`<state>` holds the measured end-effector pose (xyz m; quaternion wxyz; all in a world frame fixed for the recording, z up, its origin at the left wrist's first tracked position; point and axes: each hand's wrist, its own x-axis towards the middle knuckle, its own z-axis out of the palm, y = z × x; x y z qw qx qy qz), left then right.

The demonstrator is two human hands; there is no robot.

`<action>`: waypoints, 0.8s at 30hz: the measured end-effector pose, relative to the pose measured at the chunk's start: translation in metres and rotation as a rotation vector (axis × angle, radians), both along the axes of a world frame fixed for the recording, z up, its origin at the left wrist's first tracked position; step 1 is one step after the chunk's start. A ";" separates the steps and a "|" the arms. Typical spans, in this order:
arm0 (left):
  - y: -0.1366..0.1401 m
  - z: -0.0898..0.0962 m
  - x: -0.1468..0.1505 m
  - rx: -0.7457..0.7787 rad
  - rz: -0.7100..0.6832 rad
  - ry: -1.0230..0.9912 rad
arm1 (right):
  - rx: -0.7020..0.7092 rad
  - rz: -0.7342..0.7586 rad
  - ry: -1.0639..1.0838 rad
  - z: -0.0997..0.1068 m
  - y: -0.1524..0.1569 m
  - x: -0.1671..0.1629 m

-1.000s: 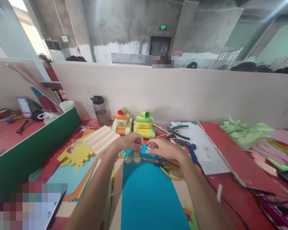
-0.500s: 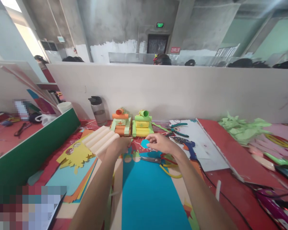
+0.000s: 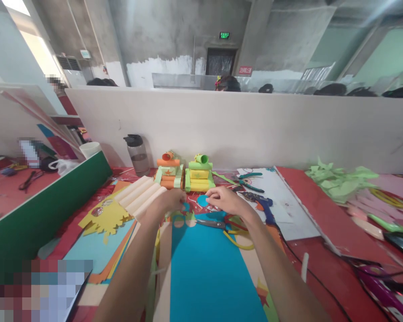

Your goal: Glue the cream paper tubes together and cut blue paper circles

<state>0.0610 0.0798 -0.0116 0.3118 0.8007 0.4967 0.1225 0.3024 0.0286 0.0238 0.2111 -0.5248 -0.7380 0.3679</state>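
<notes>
My right hand (image 3: 224,199) pinches a round blue paper disc (image 3: 202,201) by its right edge, fingers closed. Across from it, my left hand (image 3: 170,200) is closed at the fingertips on a smaller visible bit of blue paper (image 3: 186,206), partly hidden by the fingers. Below both hands lies a large blue sheet (image 3: 204,268). Scissors (image 3: 218,224) with yellow and red handles rest across its top end. Two pale discs (image 3: 191,219) lie at the sheet's upper left corner. Ridged cream paper (image 3: 141,197) sits beside my left forearm.
Two paper tank models, one orange (image 3: 169,172) and one green and yellow (image 3: 200,173), stand behind my hands. A water bottle (image 3: 137,155) is at back left. On the right are pliers (image 3: 251,181), a blue glue gun (image 3: 269,209) with its cord, and green paper scraps (image 3: 339,181).
My left hand has shifted slightly right and its fingers have curled in; blue paper now shows at its fingertips. The right hand's disc has turned a little and stays in place.
</notes>
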 end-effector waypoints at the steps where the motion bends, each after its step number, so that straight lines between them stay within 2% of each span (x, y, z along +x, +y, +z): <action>1: -0.001 0.007 0.001 0.008 -0.019 -0.017 | 0.012 -0.010 0.004 0.000 0.000 0.000; 4: -0.004 0.027 0.003 -0.011 -0.106 -0.211 | 0.048 -0.051 0.034 0.003 0.001 0.000; 6: -0.007 0.035 0.006 -0.063 -0.113 -0.349 | 0.055 -0.046 0.082 0.004 0.001 0.000; 8: -0.010 0.038 0.009 -0.109 -0.097 -0.401 | 0.043 -0.010 0.141 0.005 0.001 0.000; 15: -0.010 0.033 0.022 -0.160 -0.063 -0.438 | 0.042 -0.029 0.147 0.010 -0.002 -0.003; 24: -0.009 0.031 0.025 -0.165 -0.034 -0.446 | 0.089 -0.064 0.208 0.014 -0.003 -0.003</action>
